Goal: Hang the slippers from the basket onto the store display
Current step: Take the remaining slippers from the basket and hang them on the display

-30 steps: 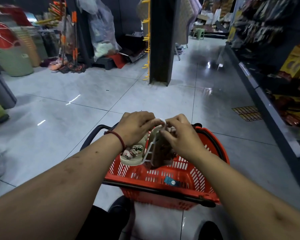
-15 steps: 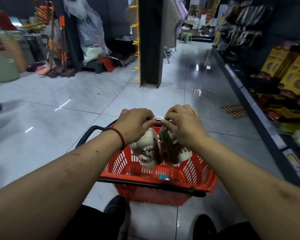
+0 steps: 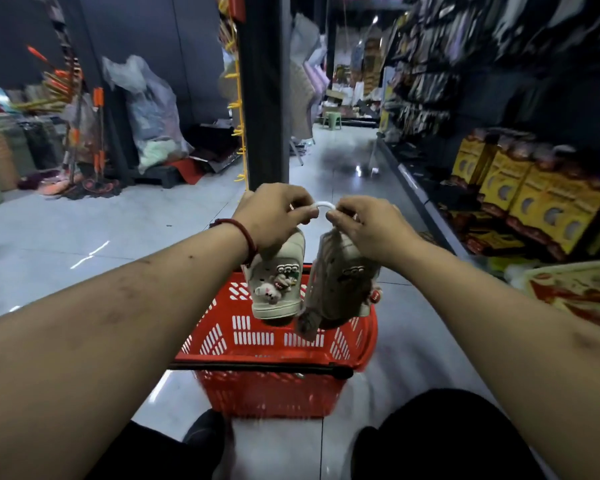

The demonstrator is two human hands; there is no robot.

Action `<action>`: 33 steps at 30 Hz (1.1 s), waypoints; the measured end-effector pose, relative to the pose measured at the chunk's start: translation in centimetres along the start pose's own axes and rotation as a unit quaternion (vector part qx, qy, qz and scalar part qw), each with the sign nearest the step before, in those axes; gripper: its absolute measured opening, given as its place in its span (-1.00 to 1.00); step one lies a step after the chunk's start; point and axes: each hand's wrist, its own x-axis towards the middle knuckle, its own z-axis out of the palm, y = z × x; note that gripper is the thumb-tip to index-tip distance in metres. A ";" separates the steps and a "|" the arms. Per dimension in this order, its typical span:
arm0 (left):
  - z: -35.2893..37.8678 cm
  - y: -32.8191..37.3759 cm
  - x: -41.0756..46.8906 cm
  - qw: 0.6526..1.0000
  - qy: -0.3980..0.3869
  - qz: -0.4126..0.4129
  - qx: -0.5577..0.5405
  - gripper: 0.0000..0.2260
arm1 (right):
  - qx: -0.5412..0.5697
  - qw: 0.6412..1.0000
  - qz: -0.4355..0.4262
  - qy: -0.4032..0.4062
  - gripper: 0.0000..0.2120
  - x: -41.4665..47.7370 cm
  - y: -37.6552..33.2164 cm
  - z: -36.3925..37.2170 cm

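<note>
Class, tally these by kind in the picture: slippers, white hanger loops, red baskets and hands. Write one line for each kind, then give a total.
slippers: 2 (left slipper, right slipper)
white hanger loop: 1
red basket: 1
hands: 2 (left hand, right hand)
Total: 6

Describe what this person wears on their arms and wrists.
Left forearm and right forearm are bare, no sleeves in view. A red cord bracelet circles the left wrist. The right wrist carries nothing. No watch or gloves show.
</note>
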 end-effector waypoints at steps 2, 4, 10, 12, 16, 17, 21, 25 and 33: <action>-0.6 1.7 -0.2 1.000 0.000 0.003 -0.015 -0.66 | 0.004 1.000 0.000 0.004 -0.74 -0.7 -0.2 -1.9; -0.8 3.5 -0.4 0.999 0.002 0.012 -0.035 -0.67 | -0.003 1.000 -0.006 0.006 -0.74 -1.5 -0.3 -4.0; -1.4 9.1 -0.5 0.996 0.024 0.042 -0.071 -0.76 | -0.008 1.000 0.005 0.030 -0.71 -4.4 -0.1 -9.8; -1.4 11.1 -0.4 0.995 0.028 0.056 -0.083 -0.83 | -0.001 0.999 0.015 0.037 -0.72 -5.3 0.2 -11.5; -1.1 14.7 1.1 0.990 0.019 0.085 -0.112 -0.89 | 0.002 0.997 0.036 0.063 -0.75 -6.6 2.1 -14.7; -1.0 15.8 1.6 0.988 0.014 0.095 -0.122 -0.89 | 0.002 0.997 0.042 0.071 -0.75 -6.8 2.7 -15.6; 0.5 20.2 4.2 0.973 -0.020 0.120 -0.194 -0.89 | -0.003 0.994 0.066 0.090 -0.73 -7.8 5.3 -19.1; 3.5 24.4 7.0 0.946 -0.042 0.150 -0.285 -0.92 | -0.033 0.987 0.102 0.122 -0.72 -9.6 8.1 -22.8; 8.9 35.1 8.5 0.866 -0.147 0.221 -0.423 -0.90 | -0.057 0.952 0.198 0.228 -0.68 -16.4 12.5 -29.7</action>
